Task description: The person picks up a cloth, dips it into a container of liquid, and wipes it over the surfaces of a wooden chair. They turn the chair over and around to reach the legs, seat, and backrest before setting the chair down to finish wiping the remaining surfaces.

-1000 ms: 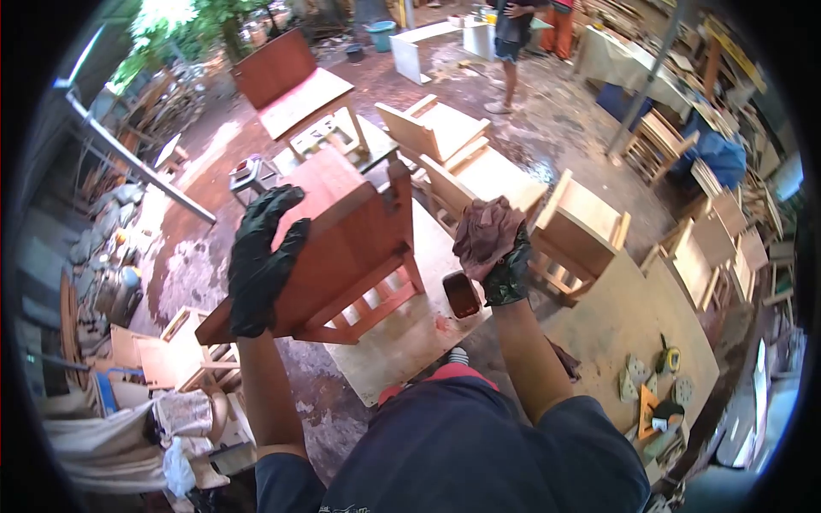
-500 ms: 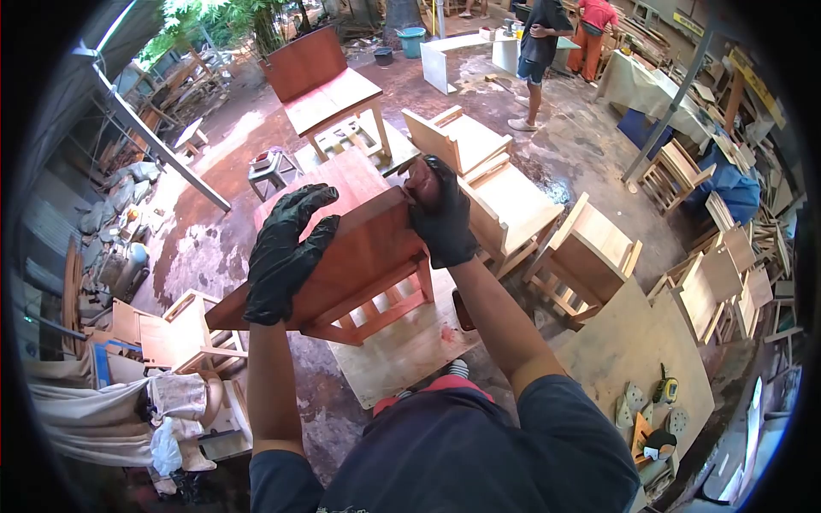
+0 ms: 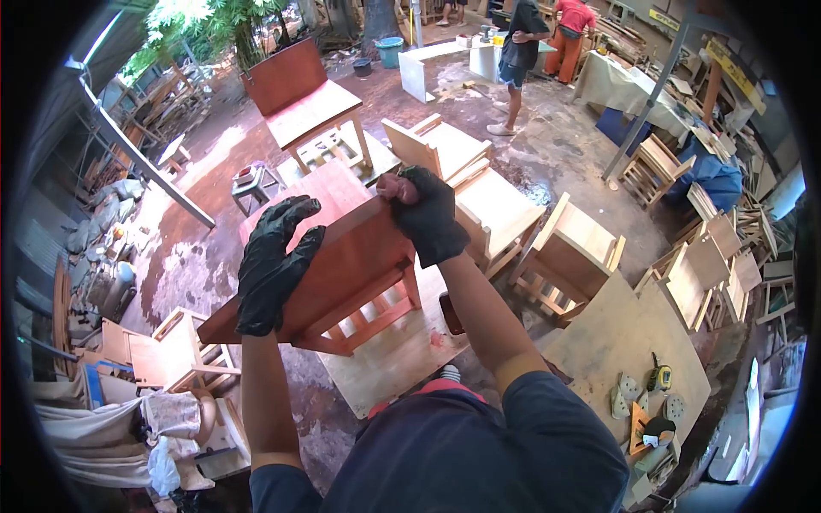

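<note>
Red-stained chair point(image 3: 342, 256) is best steadied by the flat, open left hand point(image 3: 272, 261) while the rag point(image 3: 392, 186), gripped in the right hand point(image 3: 428, 214), is drawn evenly along its top edge.

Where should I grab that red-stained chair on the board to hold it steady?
Judging by its pose, grip the stained chair by the flat panel's two edges, from above. It lies tipped, the panel up, the left hand and right hand pressing there now.

Right hand point(image 3: 428, 214) with rag point(image 3: 392, 185), farther left.
</note>
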Motion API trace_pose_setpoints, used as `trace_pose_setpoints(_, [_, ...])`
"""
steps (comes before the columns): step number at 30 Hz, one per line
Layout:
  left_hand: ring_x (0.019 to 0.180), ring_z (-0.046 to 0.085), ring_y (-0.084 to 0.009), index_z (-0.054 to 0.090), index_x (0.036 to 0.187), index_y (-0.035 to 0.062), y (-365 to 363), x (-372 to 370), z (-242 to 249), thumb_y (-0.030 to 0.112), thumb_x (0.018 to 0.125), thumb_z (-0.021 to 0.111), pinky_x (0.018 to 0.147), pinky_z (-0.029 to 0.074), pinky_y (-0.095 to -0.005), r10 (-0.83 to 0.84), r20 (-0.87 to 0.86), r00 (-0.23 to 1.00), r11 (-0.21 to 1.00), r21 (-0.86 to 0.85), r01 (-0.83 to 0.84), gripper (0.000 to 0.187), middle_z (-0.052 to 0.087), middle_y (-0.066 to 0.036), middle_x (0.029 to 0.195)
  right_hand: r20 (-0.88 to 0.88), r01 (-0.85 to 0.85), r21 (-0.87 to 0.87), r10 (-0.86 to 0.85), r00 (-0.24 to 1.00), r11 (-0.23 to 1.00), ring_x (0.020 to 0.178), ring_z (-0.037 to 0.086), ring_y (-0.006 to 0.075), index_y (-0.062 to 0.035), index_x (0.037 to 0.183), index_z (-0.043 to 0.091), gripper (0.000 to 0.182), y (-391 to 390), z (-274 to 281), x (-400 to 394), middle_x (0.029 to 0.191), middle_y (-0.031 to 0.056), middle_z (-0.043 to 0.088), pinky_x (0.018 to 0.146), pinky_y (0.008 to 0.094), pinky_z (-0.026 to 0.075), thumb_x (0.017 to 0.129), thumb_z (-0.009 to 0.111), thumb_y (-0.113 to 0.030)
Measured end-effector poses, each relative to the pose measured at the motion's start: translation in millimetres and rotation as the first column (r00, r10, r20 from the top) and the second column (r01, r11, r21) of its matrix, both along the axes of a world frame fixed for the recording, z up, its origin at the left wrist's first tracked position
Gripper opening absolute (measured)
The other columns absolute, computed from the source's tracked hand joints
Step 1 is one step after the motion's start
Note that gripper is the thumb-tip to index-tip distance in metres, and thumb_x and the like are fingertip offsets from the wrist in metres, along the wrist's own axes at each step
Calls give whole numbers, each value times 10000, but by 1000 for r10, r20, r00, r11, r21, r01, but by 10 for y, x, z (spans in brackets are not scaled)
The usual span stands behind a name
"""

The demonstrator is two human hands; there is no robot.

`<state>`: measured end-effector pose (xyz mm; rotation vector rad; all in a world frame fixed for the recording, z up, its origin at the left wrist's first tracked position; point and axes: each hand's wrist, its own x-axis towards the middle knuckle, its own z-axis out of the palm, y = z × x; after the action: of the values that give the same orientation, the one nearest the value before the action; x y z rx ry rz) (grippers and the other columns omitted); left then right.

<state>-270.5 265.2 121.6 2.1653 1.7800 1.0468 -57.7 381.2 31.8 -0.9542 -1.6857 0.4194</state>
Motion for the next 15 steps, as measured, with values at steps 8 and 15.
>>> trace_pose_setpoints(8, [1250,558,-267,674,1200,102,8,-18,-3,218,887,705,1075,416,-377,9,-30,1000,999,51,-7,336,640,-85,1271,413,-27,136,-32,910,990,864,635,267,-213,805,702,79,-108,425,203,839,30,642,674,423,519,793,631,-180])
trace_pose_setpoints(15, [1243,558,-244,664,1221,83,-35,-20,10,135,922,653,1090,391,-368,-52,101,994,998,39,49,303,644,-80,1267,-281,-168,0,161,946,986,716,665,263,-37,823,617,154,103,75,48,761,88,663,663,371,538,836,653,-186])
